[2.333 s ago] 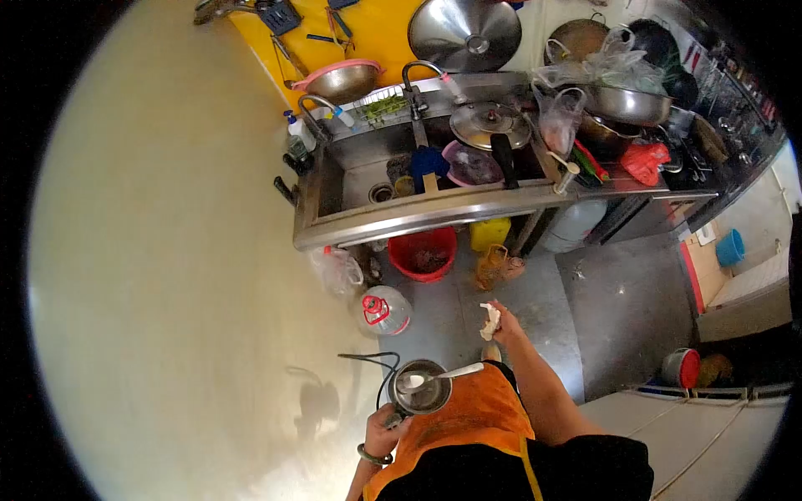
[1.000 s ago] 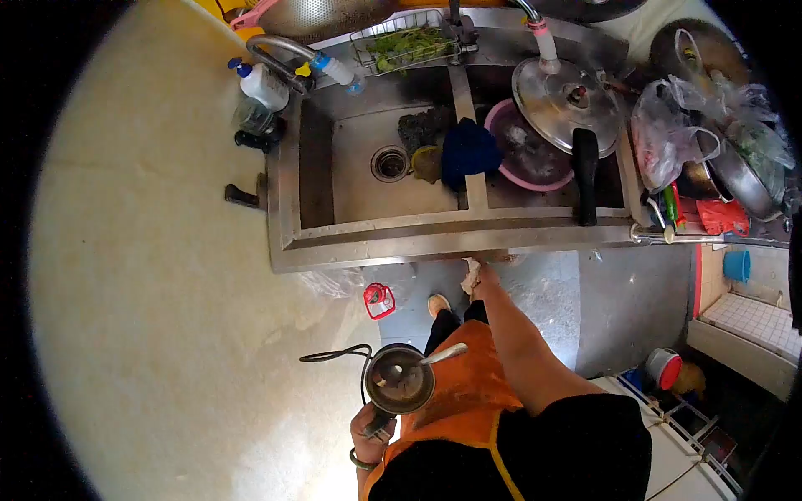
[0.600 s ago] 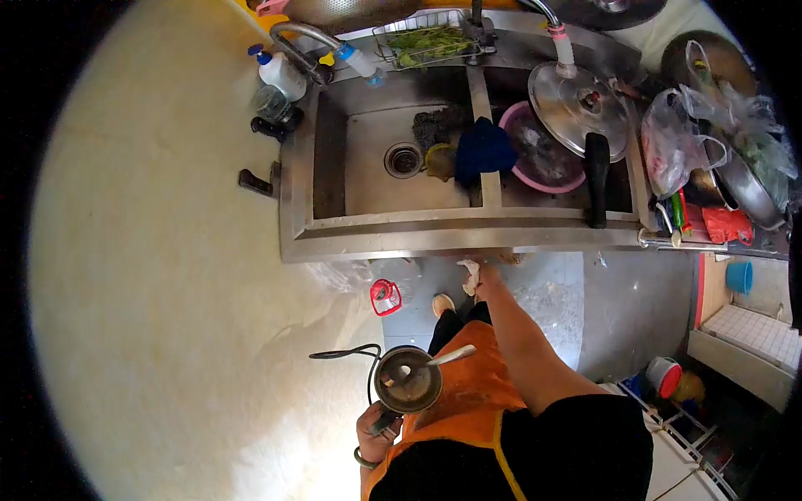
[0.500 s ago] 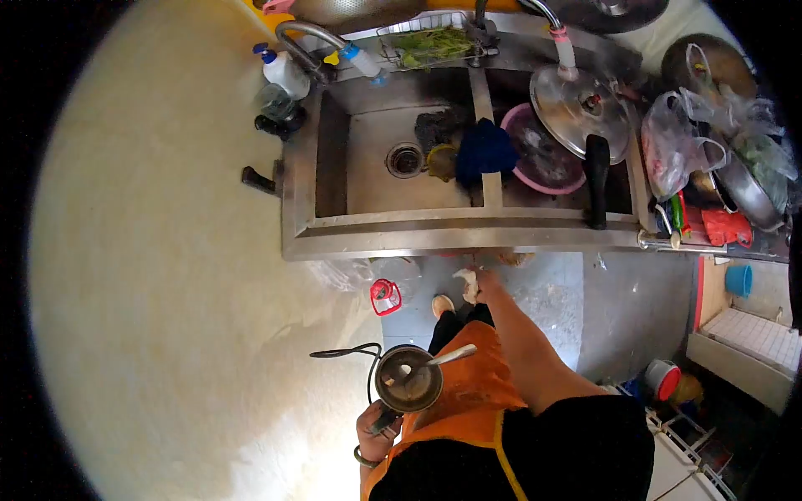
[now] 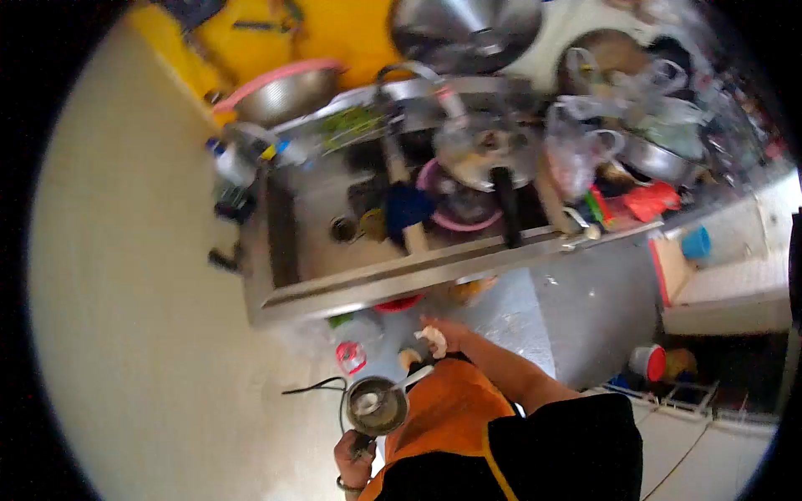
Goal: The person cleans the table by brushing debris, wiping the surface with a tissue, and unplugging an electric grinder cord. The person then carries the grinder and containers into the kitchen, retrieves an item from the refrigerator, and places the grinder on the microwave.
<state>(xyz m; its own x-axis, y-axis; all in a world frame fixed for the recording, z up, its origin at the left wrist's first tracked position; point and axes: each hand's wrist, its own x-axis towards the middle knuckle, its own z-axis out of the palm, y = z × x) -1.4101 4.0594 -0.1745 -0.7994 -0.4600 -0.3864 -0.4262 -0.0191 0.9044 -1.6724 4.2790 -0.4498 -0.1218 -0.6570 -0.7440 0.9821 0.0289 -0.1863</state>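
Note:
My left hand (image 5: pixel 354 457) is wrapped round the handle of a small metal pot (image 5: pixel 386 415), held at the left of my orange apron (image 5: pixel 447 399). A spoon (image 5: pixel 413 377) leans in the pot, its handle over the rim, with something whitish by its bowl. A dark cord (image 5: pixel 316 387) hangs beside the pot. My right hand (image 5: pixel 449 334) is closed on a crumpled white thing (image 5: pixel 433 341), in front of the apron and below the sink's edge. The view is blurred by motion.
Ahead is a double steel sink (image 5: pixel 368 280) with a pink basin (image 5: pixel 458 219), a blue cloth (image 5: pixel 408 209) and a glass lid (image 5: pixel 484 150). Plastic bags (image 5: pixel 572 154) lie on the counter at right. A red-topped bottle (image 5: pixel 351 357) stands on the floor, below the sink.
The view has swung and tilted, so the sink looks slanted and the wall behind shows more. Both hands keep their holds; the right hand now appears nearer the pot.

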